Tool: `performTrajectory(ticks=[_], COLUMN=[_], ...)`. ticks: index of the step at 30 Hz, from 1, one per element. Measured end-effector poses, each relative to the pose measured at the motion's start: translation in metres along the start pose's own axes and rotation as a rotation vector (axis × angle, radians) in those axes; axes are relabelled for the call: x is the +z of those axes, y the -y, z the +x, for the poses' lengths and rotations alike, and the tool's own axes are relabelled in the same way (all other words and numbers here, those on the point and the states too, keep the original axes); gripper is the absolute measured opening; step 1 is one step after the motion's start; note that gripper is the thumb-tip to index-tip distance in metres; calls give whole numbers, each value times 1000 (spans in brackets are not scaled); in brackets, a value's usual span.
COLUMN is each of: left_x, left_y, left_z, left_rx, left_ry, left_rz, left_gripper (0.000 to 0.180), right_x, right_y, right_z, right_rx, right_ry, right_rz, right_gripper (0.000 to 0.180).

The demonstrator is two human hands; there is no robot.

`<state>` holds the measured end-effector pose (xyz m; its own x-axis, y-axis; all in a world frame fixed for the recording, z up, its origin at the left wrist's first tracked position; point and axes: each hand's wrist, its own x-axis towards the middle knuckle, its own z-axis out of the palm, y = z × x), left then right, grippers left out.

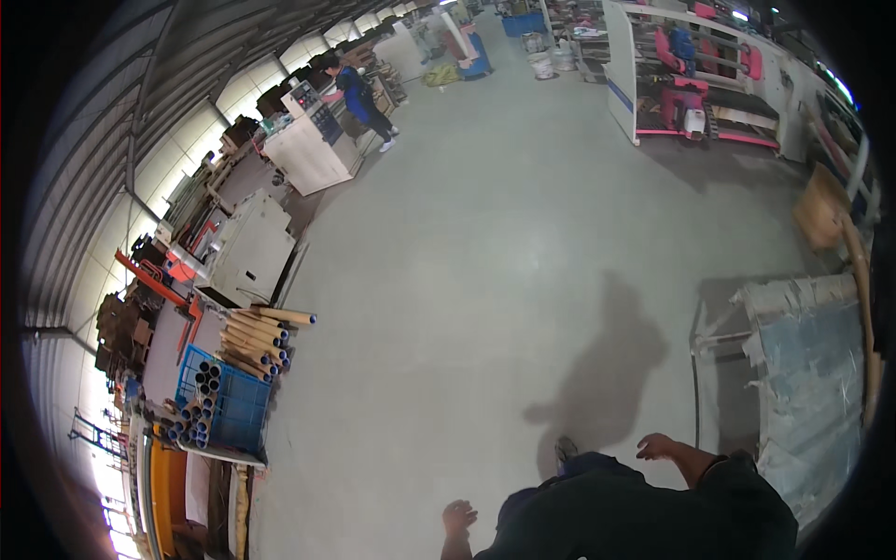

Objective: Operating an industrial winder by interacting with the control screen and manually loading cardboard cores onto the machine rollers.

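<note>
My left hand (458, 517) hangs low beside my body, its fingers loosely bent and a little apart, with nothing seen in it. Out to the other side, my right hand (657, 447) is held away from my dark clothing, fingers slightly curled and apart, also without an object. Neither hand touches anything around it. Nearest to the right one is a frame draped with a worn, pale plastic-like sheet (810, 373). One shoe (566, 450) shows in front of my body on the grey floor (448, 308).
At left, a blue crate (241, 411) holds dark-ended tubes, with cardboard tubes (252, 341) stacked behind it. Farther along stand white cabinets (247, 247) and a control console (313, 154), where a person in blue (357, 98) works. A white-and-pink machine (695, 84) stands far right.
</note>
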<state>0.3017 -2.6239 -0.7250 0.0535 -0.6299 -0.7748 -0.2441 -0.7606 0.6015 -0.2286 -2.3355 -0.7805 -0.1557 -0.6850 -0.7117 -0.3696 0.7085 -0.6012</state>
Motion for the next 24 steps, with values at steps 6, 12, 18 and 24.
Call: performTrajectory(ticks=[6, 12, 18, 24], left_x=[42, 127, 314, 489], left_y=[-115, -248, -491, -771], left_z=[81, 278, 383, 460], left_rx=[-1, -72, 84, 271], left_ry=[0, 176, 255, 268], left_rz=[-85, -110, 205, 337], left_gripper=[37, 32, 26, 43], right_x=[-173, -296, -312, -418], right_y=[146, 143, 60, 162], right_z=[148, 278, 311, 392], right_rx=[-20, -300, -501, 98], right_ry=[-180, -419, -298, 63], right_rz=[-36, -273, 256, 759], right_gripper=[49, 45, 34, 27])
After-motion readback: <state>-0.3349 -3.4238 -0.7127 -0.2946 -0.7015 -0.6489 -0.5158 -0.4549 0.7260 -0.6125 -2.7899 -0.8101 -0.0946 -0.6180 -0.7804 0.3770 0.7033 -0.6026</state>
